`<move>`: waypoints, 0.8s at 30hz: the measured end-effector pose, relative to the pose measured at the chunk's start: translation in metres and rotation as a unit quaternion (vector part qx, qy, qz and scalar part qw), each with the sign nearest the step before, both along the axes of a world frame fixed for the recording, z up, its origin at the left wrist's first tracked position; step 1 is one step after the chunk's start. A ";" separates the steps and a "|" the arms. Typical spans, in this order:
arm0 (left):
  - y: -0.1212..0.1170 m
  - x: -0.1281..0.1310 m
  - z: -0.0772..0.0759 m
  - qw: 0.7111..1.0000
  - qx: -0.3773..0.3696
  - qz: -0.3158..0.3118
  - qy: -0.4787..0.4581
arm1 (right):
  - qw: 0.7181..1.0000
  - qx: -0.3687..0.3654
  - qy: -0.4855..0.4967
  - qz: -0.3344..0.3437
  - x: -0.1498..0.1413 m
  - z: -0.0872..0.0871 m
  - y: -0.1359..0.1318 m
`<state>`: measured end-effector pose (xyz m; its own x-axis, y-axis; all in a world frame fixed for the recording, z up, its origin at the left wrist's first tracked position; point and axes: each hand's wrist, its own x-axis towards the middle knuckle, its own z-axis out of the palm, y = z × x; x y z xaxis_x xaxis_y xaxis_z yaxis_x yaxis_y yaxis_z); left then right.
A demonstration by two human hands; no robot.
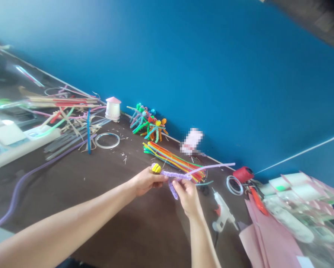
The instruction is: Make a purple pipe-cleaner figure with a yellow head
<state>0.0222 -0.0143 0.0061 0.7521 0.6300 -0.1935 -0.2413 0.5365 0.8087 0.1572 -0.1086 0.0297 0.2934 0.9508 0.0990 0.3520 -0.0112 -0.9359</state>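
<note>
Between my hands is a small pipe cleaner figure with a yellow coiled ball (156,168) at its left end and fuzzy purple limbs (174,174). My left hand (146,182) is closed on it just below the yellow ball, thumb and fingers pinching. On its right side, my right hand (187,195) pinches the purple part, closed, with one purple limb hanging down to the left of the fingers. A long light-purple stem (211,167) sticks out to the upper right. Just beyond the hands lies a bundle of colourful pipe cleaners (174,160).
Several finished-looking pipe cleaner figures (150,123) stand near the blue wall (183,67). A white hot glue gun (223,212) lies to the right, by pink sheets (275,234) and a red spool (243,174). Left are a ring (107,140), a pink-topped white container (113,109) and loose stems.
</note>
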 end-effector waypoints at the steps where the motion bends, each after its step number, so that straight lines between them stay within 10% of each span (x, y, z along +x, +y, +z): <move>1: -0.001 0.000 0.000 1.000 -0.001 -0.002 0.004 | 1.000 -0.003 -0.008 0.005 0.000 0.000 0.000; 15: -0.008 -0.002 0.001 0.995 -0.027 -0.082 -0.046 | 0.971 -0.013 0.238 0.031 -0.011 0.003 0.002; 24: -0.019 0.004 0.003 0.984 -0.089 -0.018 -0.154 | 0.935 0.049 0.352 -0.017 -0.021 -0.009 0.008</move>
<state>0.0261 -0.0338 0.0087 0.8132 0.5790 -0.0584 -0.4388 0.6759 0.5921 0.1361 -0.1004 0.0207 0.3487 0.9362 -0.0439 -0.3496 0.0865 -0.9329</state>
